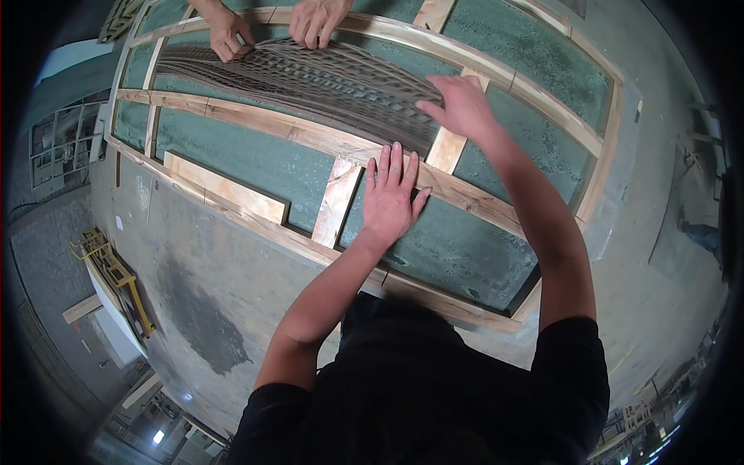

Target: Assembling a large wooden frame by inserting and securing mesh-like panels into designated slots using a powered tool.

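A grey-brown honeycomb sheet, partly stretched so its cells show, lies in a long bay of a wooden frame over green panels. My left hand rests flat, fingers spread, with its fingertips on the near long slat, just below the sheet. At the sheet's right end, beside a short cross slat, is my right hand. Its thumb and forefinger are apart and touch the sheet's end; the other fingers are partly hidden. Across the frame, another person's two hands hold the sheet's far edge.
A loose wooden board lies inside the near left bay. Another short cross slat stands left of my left hand. The frame sits above a grey floor with a dark stain. A yellow metal rack stands at the left.
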Demonstrator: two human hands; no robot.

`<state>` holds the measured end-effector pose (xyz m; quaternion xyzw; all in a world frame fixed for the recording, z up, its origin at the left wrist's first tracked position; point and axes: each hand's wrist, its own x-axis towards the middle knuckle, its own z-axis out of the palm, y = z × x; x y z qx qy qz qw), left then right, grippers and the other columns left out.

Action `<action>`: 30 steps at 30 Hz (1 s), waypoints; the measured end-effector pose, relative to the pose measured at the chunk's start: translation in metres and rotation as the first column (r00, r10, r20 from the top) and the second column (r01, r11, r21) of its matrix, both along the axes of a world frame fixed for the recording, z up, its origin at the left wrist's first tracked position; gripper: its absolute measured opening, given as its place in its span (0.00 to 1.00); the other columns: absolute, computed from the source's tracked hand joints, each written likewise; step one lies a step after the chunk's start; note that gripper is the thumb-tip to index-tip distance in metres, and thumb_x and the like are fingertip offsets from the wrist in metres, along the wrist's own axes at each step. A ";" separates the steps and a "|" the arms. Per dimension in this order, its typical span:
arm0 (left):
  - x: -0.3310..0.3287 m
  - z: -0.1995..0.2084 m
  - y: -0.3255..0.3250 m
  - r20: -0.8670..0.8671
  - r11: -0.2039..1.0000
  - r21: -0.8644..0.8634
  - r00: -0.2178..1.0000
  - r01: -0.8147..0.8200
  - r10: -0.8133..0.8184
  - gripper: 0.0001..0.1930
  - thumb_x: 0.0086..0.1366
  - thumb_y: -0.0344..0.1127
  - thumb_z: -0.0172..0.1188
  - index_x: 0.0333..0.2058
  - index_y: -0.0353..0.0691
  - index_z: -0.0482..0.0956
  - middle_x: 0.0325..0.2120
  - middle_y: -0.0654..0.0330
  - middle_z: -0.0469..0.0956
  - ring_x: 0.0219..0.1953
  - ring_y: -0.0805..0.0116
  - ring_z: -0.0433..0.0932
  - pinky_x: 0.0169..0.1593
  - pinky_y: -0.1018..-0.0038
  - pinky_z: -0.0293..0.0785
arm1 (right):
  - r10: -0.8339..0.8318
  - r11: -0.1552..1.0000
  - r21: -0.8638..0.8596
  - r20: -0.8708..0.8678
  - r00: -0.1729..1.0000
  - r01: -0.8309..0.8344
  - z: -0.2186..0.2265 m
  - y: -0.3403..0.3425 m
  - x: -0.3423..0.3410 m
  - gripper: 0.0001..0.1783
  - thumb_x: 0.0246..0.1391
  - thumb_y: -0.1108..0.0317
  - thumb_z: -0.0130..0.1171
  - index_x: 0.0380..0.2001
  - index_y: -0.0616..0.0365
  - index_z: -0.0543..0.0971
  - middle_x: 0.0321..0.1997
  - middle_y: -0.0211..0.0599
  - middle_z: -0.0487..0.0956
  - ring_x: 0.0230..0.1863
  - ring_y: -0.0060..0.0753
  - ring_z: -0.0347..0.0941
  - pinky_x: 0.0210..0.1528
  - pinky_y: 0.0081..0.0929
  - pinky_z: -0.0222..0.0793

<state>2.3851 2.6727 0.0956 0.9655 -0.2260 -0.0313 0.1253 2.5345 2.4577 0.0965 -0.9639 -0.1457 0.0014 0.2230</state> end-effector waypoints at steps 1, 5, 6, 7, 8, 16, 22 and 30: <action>0.000 0.000 0.000 -0.004 1.000 0.005 1.000 0.001 -0.001 0.37 0.74 0.57 0.56 0.73 0.40 0.66 0.75 0.39 0.56 0.77 0.39 0.54 0.77 0.43 0.48 | -0.001 1.000 -0.003 0.004 1.000 0.001 -0.002 -0.002 0.002 0.31 0.61 0.45 0.66 0.58 0.55 0.80 0.51 0.42 0.86 0.56 0.46 0.78 0.62 0.43 0.64; 0.000 -0.001 -0.002 0.002 1.000 -0.011 1.000 0.006 -0.006 0.37 0.74 0.57 0.57 0.72 0.40 0.66 0.75 0.39 0.56 0.77 0.39 0.54 0.77 0.43 0.48 | -0.197 0.928 0.309 -0.060 0.978 0.206 -0.015 -0.016 0.023 0.23 0.65 0.48 0.64 0.52 0.53 0.86 0.48 0.45 0.86 0.50 0.50 0.81 0.61 0.45 0.67; 0.000 -0.001 -0.004 -0.018 1.000 0.005 1.000 0.005 -0.005 0.38 0.74 0.59 0.55 0.73 0.41 0.65 0.76 0.40 0.55 0.78 0.40 0.52 0.77 0.43 0.46 | -0.249 0.840 0.453 -0.167 0.954 0.299 -0.019 -0.023 0.028 0.20 0.65 0.50 0.65 0.49 0.53 0.87 0.46 0.46 0.86 0.47 0.51 0.81 0.60 0.45 0.68; -0.001 -0.001 -0.003 -0.037 1.000 0.027 0.999 -0.001 0.002 0.38 0.75 0.60 0.53 0.74 0.42 0.64 0.76 0.41 0.54 0.79 0.42 0.51 0.78 0.43 0.44 | -0.247 0.840 0.454 -0.166 0.955 0.297 -0.016 -0.025 0.032 0.20 0.65 0.50 0.65 0.49 0.53 0.87 0.46 0.46 0.86 0.47 0.51 0.81 0.60 0.45 0.68; -0.001 -0.001 -0.002 -0.037 1.000 0.028 0.999 -0.003 0.004 0.38 0.75 0.60 0.53 0.74 0.42 0.64 0.76 0.41 0.54 0.79 0.42 0.51 0.78 0.43 0.44 | -0.275 0.864 0.385 -0.178 0.945 0.324 -0.014 -0.029 0.036 0.18 0.64 0.52 0.65 0.47 0.53 0.88 0.45 0.44 0.86 0.47 0.50 0.80 0.59 0.44 0.69; -0.003 -0.003 -0.004 -0.024 0.999 0.038 1.000 0.000 0.001 0.38 0.75 0.60 0.53 0.74 0.42 0.64 0.77 0.41 0.53 0.79 0.42 0.50 0.78 0.43 0.45 | -0.270 0.963 0.079 0.342 0.900 0.259 -0.021 -0.028 0.031 0.10 0.57 0.59 0.70 0.40 0.50 0.89 0.41 0.34 0.84 0.49 0.47 0.78 0.56 0.46 0.69; 0.001 0.000 -0.002 -0.045 1.000 0.017 0.999 -0.018 0.018 0.38 0.75 0.60 0.53 0.74 0.42 0.64 0.76 0.39 0.53 0.78 0.39 0.51 0.78 0.43 0.45 | -0.243 0.968 0.130 0.260 0.934 0.216 -0.007 -0.009 -0.011 0.09 0.55 0.60 0.70 0.36 0.51 0.87 0.41 0.32 0.82 0.50 0.44 0.76 0.56 0.44 0.68; 0.001 0.001 -0.002 -0.049 1.000 -0.008 0.999 -0.024 0.023 0.37 0.74 0.58 0.54 0.73 0.41 0.64 0.75 0.37 0.54 0.77 0.36 0.52 0.77 0.42 0.46 | 0.013 0.978 0.207 0.001 1.000 -0.013 -0.003 0.028 -0.075 0.09 0.54 0.60 0.70 0.37 0.49 0.87 0.41 0.30 0.80 0.51 0.40 0.74 0.55 0.41 0.65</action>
